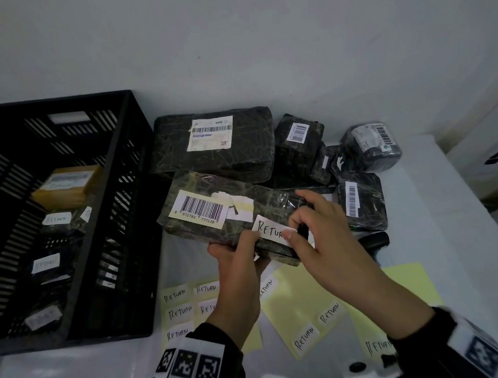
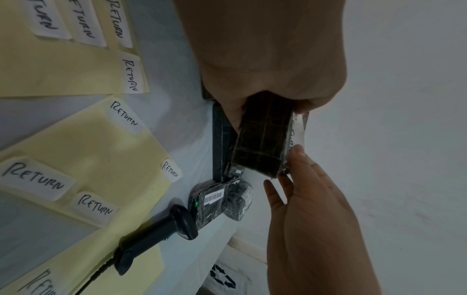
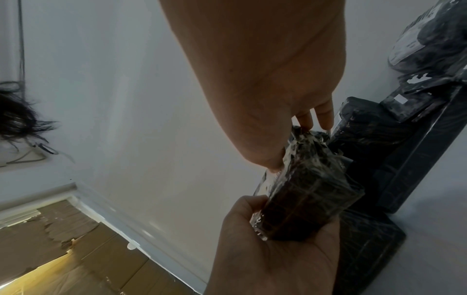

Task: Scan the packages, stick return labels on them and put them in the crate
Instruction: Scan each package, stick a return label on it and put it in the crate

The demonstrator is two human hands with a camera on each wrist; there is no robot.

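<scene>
- Two hands hold one dark package (image 1: 214, 215) above the table (image 1: 442, 233): the left hand (image 1: 235, 261) grips its near edge from below.
- The right hand (image 1: 319, 228) presses a white RETURN label (image 1: 270, 230) on its top with the thumb; the other fingers curl over the far end.
- The crate (image 1: 115, 175) stands to the left.
- The right hand partly covers the label.

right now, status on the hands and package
Left hand grips package. Right hand presses return label onto it. Crate unobstructed.
</scene>
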